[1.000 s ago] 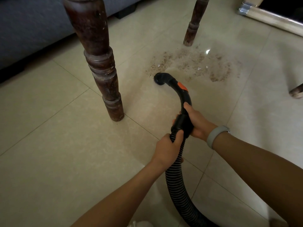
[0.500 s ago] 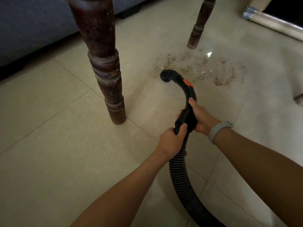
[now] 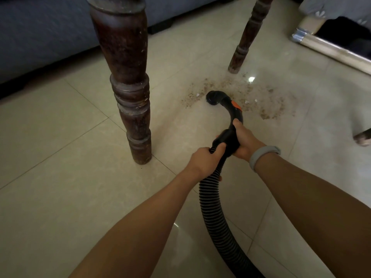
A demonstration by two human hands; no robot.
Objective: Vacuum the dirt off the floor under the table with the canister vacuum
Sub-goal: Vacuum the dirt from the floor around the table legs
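Observation:
A patch of brown dirt [image 3: 261, 97] with a few white crumbs lies on the beige tiled floor between the table legs. The black curved vacuum handle [image 3: 233, 115], with an orange button on it, ends in an open nozzle mouth [image 3: 213, 97] at the dirt's near left edge. My right hand [image 3: 246, 142] grips the handle where it meets the ribbed black hose [image 3: 216, 217]. My left hand [image 3: 202, 161] grips the top of the hose just behind it. The hose runs down out of the bottom of the frame; the canister is out of sight.
A thick turned wooden table leg [image 3: 128, 93] stands close on the left, a thinner one [image 3: 245, 41] just behind the dirt, and the foot of a third [image 3: 363, 137] at the right edge. A grey sofa [image 3: 40, 33] fills the back left. A metal-edged low frame [image 3: 331, 51] lies back right.
Both hands have pushed the handle forward, so the nozzle mouth has moved from short of the dirt onto its near left edge. The view has tilted up slightly.

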